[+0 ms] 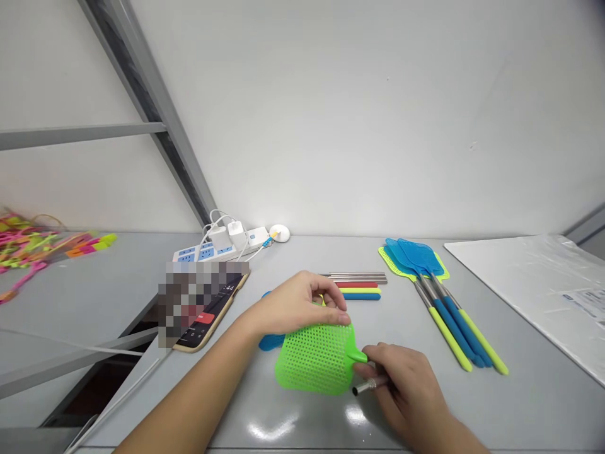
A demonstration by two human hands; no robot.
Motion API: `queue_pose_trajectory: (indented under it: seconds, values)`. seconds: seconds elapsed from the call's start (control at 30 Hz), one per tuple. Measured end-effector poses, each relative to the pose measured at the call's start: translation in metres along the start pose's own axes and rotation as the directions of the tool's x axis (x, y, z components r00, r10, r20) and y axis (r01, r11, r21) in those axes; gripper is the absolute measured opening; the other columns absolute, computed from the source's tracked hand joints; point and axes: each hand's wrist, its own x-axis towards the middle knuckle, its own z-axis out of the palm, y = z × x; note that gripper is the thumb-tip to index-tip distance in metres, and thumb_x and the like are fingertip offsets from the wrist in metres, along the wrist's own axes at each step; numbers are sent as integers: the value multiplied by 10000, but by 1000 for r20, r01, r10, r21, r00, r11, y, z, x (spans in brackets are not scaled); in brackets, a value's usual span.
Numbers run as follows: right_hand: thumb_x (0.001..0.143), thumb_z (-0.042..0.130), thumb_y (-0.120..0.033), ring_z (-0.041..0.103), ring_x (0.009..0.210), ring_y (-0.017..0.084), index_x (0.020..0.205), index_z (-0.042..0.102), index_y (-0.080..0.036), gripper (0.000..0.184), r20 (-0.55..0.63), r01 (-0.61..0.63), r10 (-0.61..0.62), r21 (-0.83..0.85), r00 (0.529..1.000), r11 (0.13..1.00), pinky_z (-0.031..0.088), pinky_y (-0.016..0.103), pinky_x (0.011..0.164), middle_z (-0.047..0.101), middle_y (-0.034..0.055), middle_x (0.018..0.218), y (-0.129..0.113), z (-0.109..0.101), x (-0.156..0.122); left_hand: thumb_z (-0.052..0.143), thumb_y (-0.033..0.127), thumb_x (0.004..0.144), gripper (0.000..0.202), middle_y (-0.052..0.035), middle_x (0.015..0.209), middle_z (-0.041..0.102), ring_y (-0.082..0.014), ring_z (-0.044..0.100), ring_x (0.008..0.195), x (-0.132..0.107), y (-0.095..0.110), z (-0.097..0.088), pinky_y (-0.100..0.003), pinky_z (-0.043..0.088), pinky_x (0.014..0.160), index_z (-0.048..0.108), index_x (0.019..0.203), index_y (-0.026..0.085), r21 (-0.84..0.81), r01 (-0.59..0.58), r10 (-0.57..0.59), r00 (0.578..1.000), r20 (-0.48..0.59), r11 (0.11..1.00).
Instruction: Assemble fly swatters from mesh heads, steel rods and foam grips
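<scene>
Left hand (305,306) pinches one green swatter head (316,362), right hand (409,381) grips one rod (371,384), near four swatters (447,315).

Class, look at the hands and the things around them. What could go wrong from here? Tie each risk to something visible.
1. The metal tube juts from the right hand, so it might slip and drop.
2. The left hand holds the thin green mesh head near its edge; pressing hard could bend it.
3. The loose yellow rod lies just beyond the left hand, so it might get knocked and roll.
</scene>
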Motion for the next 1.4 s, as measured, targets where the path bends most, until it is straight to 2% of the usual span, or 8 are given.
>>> queue_pose_trajectory:
  seconds: [0.13, 0.27, 0.33, 0.43, 0.53, 0.77, 1.07, 1.4]
  values:
    - [894, 529, -149, 512, 473, 118, 937, 573, -209, 85, -102, -68, 70, 27, 992, 997, 412, 236, 491, 587, -28, 603, -3, -7, -2, 720, 536, 790, 377, -4, 727, 617, -140, 571, 668, 8, -8, 11, -264, 435, 639, 698, 952, 196, -433, -25, -25, 994, -110, 901]
    - [880, 594, -189, 567, 525, 119, 889, 626, -208, 39, -322, -212, 226, 80, 919, 974, 447, 226, 513, 643, -2, 671, 0, -13, -10, 514, 811, 756, 765, -122, 1009, 678, -251, 648, 919, 10, -13, 32, -362, 490, 796, 638, 1167, 178, -856, -57, 119, 993, 5, 514]
    - [886, 603, -214, 546, 511, 116, 865, 644, -208, 46, -422, -276, 316, 155, 850, 949, 425, 223, 480, 626, -6, 659, 3, -13, -14, 514, 868, 681, 917, -182, 1191, 642, -329, 598, 1118, 7, -12, 47, -402, 473, 883, 608, 1244, 151, -906, 5, 207, 973, 102, 423]
    - [907, 588, -258, 558, 516, 131, 859, 661, -200, 106, -508, -326, 390, 214, 768, 921, 430, 238, 481, 624, 3, 657, 9, -12, -15, 662, 806, 628, 925, -173, 1273, 613, -374, 560, 1188, 0, -9, 68, -390, 478, 849, 587, 1300, 175, -880, 45, 275, 941, 196, 473]
    - [916, 578, -266, 567, 518, 133, 838, 658, -202, 128, -521, -350, 393, 185, 758, 918, 435, 236, 486, 624, 3, 652, 9, -12, -13, 694, 741, 672, 800, -136, 1244, 627, -337, 585, 1140, -4, -9, 84, -372, 478, 818, 599, 1279, 230, -835, -88, 279, 957, 81, 543]
    - [911, 552, -178, 515, 473, 102, 791, 568, -215, 126, -218, -199, 226, 138, 949, 970, 400, 204, 464, 572, -33, 590, 1, -11, -4, 663, 493, 863, 358, -64, 928, 663, -176, 627, 865, -4, -5, 107, -317, 485, 824, 659, 1016, 169, -657, -180, 83, 981, -175, 732]
    - [1000, 356, -260, 533, 551, 120, 869, 515, -232, 208, 23, -372, 371, 40, 928, 927, 436, 230, 514, 578, -1, 735, -1, -5, 3, 601, 356, 897, 249, 15, 639, 576, -136, 567, 609, 8, -12, 82, -277, 462, 651, 586, 708, 194, -479, -307, -61, 790, -610, 822]
    - [997, 408, -225, 618, 674, 133, 1192, 573, -255, 257, 58, -368, 369, -13, 928, 930, 479, 235, 614, 628, 0, 823, 5, 1, 1, 566, 325, 935, 278, 29, 612, 557, -133, 566, 627, 5, -9, 80, -265, 437, 660, 570, 688, 197, -367, -368, 27, 736, -676, 854]
